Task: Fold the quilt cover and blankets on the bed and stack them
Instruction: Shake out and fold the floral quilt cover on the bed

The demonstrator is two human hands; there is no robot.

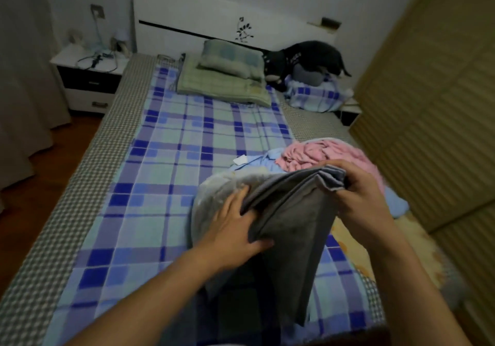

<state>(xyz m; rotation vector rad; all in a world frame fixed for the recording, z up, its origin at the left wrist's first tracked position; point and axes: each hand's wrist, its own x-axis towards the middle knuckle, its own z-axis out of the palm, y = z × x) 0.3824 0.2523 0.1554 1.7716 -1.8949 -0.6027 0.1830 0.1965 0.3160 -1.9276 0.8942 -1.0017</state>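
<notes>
Both hands are closed on the folded grey blanket (289,211), lifted over the bed (166,142): right hand (359,184) pinching the stacked edges, left hand (235,227) gripping its side. A pink blanket (321,155) lies crumpled just behind.

My left hand (235,234) and right hand (356,193) cover part of the grey blanket (289,227), and its lower end runs into shadow near the bottom edge of the picture, so I cannot tell where it stops. The blanket also hides the near side of the pale fluffy blanket (214,198) and part of the pink cloth (321,155) piled by the right edge of the bed (80,211). The small things on the nightstand (88,77) at the bed's far left corner are too blurred and small to make out, and the bed's near end is cut off by the frame.
</notes>
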